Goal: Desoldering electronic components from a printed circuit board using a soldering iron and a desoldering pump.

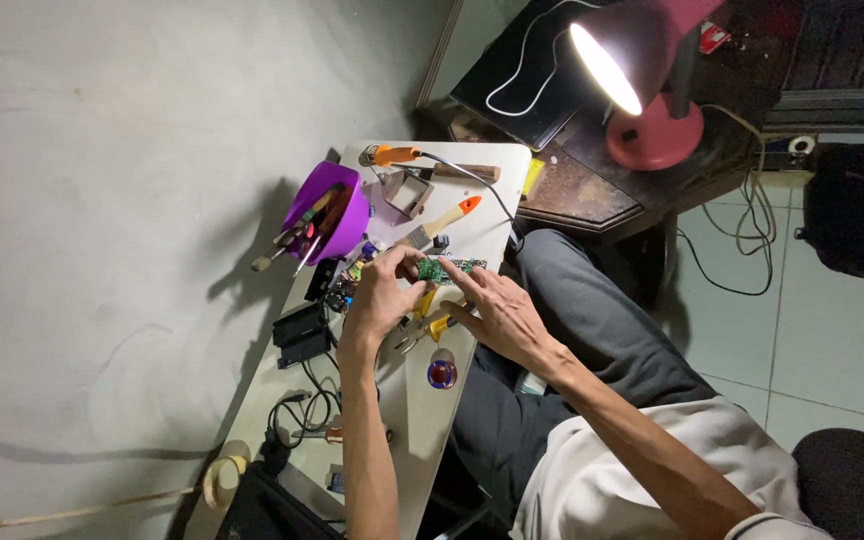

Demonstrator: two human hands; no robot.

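Both my left hand (384,295) and right hand (497,310) pinch the green circuit board (442,268); yellow-handled pliers (430,325) at six o'clock could snag, I judge.

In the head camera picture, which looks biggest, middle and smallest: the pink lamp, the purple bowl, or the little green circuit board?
Largest to smallest, as they look in this view:
1. Pink lamp
2. Purple bowl, full of tools
3. Green circuit board, held between the left hand and right hand
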